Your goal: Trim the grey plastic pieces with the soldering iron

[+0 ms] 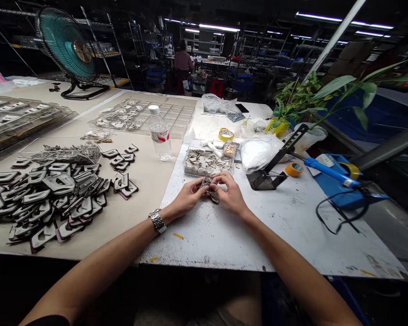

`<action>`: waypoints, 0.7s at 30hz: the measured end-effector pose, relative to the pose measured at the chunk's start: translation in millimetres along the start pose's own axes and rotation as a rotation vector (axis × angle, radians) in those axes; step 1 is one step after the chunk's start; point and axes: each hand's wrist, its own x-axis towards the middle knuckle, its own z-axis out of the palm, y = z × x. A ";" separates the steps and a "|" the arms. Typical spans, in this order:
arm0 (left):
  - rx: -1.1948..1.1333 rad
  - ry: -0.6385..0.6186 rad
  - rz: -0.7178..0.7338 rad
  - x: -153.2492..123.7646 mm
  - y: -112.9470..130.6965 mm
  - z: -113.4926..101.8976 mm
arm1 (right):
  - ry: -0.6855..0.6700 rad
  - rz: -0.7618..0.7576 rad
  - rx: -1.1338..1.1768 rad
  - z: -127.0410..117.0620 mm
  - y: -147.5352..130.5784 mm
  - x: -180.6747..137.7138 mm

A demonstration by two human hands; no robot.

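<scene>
My left hand (189, 195) and my right hand (229, 194) meet over the white board, fingers closed on a small grey metal-looking part (207, 181). Fingers cover most of it, so its full shape is hidden. Just beyond the fingertips lies a clear tray (209, 162) heaped with thin grey pieces. To the left spreads a big pile of flat, frame-shaped grey parts (59, 183) with cut-out middles. A few similar parts (125, 183) lie apart from that pile, nearer my left hand.
A water bottle (160, 136) stands left of the tray. Behind are a divided plastic tray (170, 113) and yellow tape (226, 134). Rightward are a black metal stand (267, 179), orange tape (294, 170), a blue tool with a cable (331, 172) and a plant (292, 102). A fan (68, 50) stands far left.
</scene>
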 end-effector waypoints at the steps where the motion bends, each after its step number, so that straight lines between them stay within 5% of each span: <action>1: 0.008 0.000 0.004 -0.1 -0.5 -0.3 | -0.001 0.002 0.000 -0.6 -0.3 0.0; 21: 0.068 0.120 -0.032 0.8 -7.1 -0.3 | 0.033 0.192 0.168 6.2 -4.3 -2.9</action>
